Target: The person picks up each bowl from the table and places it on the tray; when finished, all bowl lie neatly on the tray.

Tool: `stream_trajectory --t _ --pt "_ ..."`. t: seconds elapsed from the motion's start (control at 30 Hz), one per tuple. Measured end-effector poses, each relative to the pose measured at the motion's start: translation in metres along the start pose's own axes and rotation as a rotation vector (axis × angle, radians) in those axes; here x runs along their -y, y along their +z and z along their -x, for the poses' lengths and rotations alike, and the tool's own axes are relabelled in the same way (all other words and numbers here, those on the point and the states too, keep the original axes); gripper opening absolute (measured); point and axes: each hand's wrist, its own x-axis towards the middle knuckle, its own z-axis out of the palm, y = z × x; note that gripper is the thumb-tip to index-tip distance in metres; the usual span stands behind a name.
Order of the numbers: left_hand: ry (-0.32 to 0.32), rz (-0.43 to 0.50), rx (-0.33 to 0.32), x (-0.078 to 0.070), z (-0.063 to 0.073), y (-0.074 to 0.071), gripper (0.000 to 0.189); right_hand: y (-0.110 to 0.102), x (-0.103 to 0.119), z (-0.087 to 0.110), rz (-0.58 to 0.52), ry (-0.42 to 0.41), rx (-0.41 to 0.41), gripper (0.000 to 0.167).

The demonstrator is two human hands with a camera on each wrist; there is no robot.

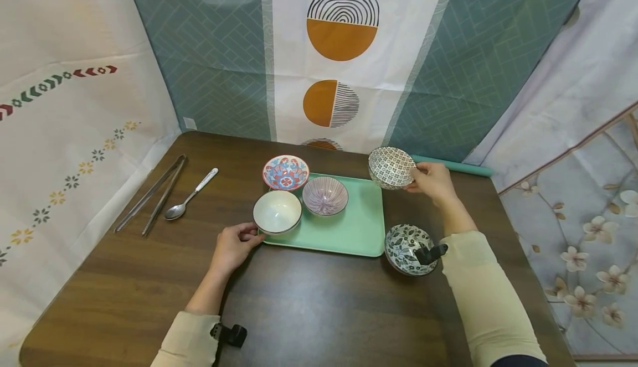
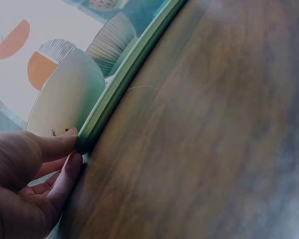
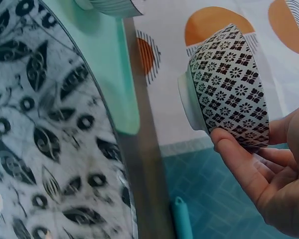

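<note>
My right hand [image 1: 433, 181] holds a small bowl with a dark floral-lattice pattern [image 1: 390, 168] by its rim, raised beyond the back right corner of a mint-green tray [image 1: 361, 212]. In the right wrist view the bowl [image 3: 234, 92] is tilted on its side, thumb and fingers at its edge. My left hand [image 1: 233, 249] pinches the tray's front left corner, as the left wrist view shows at the tray edge [image 2: 97, 117]. A white bowl [image 1: 277, 212], a red-and-blue bowl [image 1: 286, 172] and a purple-striped bowl [image 1: 325, 196] stand at the tray's left part.
A leaf-patterned bowl [image 1: 405, 245] sits on the table right of the tray, under my right forearm. To the left lie metal tongs [image 1: 164, 195] and a spoon with a pale handle [image 1: 191, 194]. A teal roll [image 1: 463, 168] lies along the back edge by the curtain.
</note>
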Motion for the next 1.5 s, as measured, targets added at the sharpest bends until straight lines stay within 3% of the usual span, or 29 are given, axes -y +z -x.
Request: stream_trajectory --t 0.5,0.9,1.13,1.5 --pt "0.014 -0.002 -0.001 0.003 -0.002 0.0 0.029 0.042 -0.018 -0.023 0.005 0.059 0.074 0.038" --pt "0.001 -0.002 0.008 0.001 -0.004 0.001 0.031 0.057 -0.026 -0.028 0.049 0.153 0.145 0.046" --pt "-0.005 0.001 0.011 0.001 -0.002 0.0 0.032 0.043 -0.017 -0.019 0.152 0.106 0.14 0.054" --pt "-0.014 -0.007 0.006 -0.001 -0.002 0.0 0.033 0.005 -0.003 0.017 0.27 0.009 0.129 0.057"
